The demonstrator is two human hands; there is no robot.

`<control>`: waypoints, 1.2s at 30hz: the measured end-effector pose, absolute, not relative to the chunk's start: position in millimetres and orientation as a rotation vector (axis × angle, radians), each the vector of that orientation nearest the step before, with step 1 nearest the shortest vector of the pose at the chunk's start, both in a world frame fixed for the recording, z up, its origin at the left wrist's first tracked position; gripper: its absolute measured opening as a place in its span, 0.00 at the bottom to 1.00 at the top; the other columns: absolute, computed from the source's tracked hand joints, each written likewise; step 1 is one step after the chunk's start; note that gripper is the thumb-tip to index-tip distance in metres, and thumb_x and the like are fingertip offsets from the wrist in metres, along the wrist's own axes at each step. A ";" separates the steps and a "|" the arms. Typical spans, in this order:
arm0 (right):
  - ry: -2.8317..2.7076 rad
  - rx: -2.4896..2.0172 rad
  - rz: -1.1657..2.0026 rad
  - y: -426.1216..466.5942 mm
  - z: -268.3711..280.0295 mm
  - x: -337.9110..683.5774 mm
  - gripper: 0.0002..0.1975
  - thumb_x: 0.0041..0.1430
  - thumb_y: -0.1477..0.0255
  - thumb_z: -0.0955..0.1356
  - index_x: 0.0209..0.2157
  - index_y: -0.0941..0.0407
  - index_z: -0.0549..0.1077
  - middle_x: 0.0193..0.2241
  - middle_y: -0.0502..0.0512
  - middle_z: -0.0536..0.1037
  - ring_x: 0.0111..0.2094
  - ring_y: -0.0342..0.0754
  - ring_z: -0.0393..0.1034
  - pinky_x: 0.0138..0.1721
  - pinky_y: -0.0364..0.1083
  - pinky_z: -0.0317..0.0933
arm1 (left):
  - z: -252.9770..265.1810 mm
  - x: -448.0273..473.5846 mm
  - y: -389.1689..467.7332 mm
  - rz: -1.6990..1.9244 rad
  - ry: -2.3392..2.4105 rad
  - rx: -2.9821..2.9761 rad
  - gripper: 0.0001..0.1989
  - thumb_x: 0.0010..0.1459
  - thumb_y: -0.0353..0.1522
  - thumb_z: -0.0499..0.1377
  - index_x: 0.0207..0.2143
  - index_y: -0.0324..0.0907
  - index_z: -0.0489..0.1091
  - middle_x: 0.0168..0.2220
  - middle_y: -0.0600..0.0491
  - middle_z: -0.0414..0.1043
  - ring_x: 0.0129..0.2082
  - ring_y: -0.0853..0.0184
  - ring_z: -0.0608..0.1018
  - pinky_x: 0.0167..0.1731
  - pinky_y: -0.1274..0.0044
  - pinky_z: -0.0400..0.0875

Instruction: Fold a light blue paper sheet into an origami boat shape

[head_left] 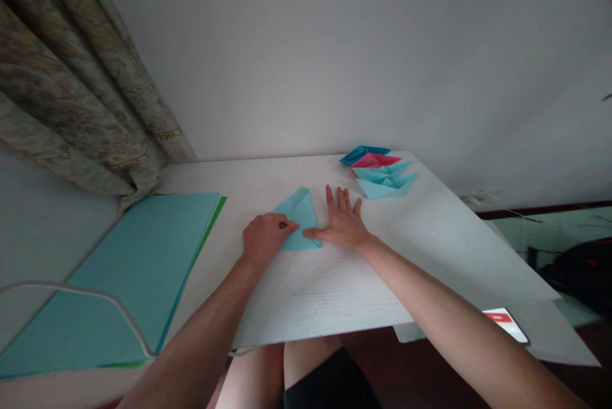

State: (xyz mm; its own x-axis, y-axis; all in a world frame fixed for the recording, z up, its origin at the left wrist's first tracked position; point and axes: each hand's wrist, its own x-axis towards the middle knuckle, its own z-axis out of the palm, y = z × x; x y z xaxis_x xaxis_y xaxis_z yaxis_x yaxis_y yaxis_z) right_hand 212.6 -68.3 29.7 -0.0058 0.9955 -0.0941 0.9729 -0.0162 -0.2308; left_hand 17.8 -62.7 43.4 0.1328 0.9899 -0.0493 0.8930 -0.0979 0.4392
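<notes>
A light blue sheet of paper (299,215), folded into a triangular shape, lies on the white table (430,230) in front of me. My left hand (262,236) is curled, its fingertips pressing on the paper's left part. My right hand (342,221) lies flat on the table with fingers spread, its thumb touching the paper's right edge. Neither hand lifts the paper.
Several folded paper boats (380,171) in blue, pink and light blue sit at the table's far right. A stack of large light blue and green sheets (119,275) lies at left with a grey cable (95,297) over it. A curtain (81,97) hangs at left. A phone (507,323) lies at lower right.
</notes>
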 end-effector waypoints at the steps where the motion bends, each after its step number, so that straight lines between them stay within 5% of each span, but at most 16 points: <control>1: -2.138 -2.149 0.375 -68.4 31.0 212.5 0.71 0.36 0.35 0.66 0.67 0.61 0.28 0.67 0.75 0.30 0.67 0.69 0.20 0.60 0.70 0.21 | 43.6 17.9 -62.7 0.370 1.819 2.053 0.12 0.55 0.45 0.60 0.31 0.51 0.80 0.32 0.55 0.80 0.34 0.62 0.78 0.28 0.76 0.62; 18: -2.204 -2.134 0.493 -76.6 38.7 232.0 0.67 0.42 0.40 0.68 0.67 0.59 0.26 0.68 0.72 0.28 0.67 0.65 0.17 0.62 0.68 0.22 | 44.5 17.8 -63.5 0.376 1.826 2.027 0.12 0.54 0.46 0.60 0.31 0.53 0.80 0.32 0.56 0.79 0.33 0.63 0.78 0.28 0.76 0.62; 36: -2.263 -2.115 0.592 -75.8 41.8 235.3 0.76 0.29 0.38 0.71 0.66 0.56 0.22 0.67 0.70 0.21 0.65 0.69 0.10 0.59 0.71 0.16 | 44.3 17.6 -63.0 0.353 1.834 2.042 0.12 0.54 0.47 0.60 0.31 0.53 0.80 0.32 0.56 0.79 0.34 0.63 0.78 0.28 0.76 0.63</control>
State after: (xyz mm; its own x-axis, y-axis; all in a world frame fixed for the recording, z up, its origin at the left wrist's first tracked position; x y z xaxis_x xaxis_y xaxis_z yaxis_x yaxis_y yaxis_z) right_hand 235.3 -75.8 41.8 -0.1004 0.9603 -0.2604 0.9649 0.0301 -0.2611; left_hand 17.6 -63.0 44.3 0.1209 0.9908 -0.0605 0.8975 -0.0830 0.4331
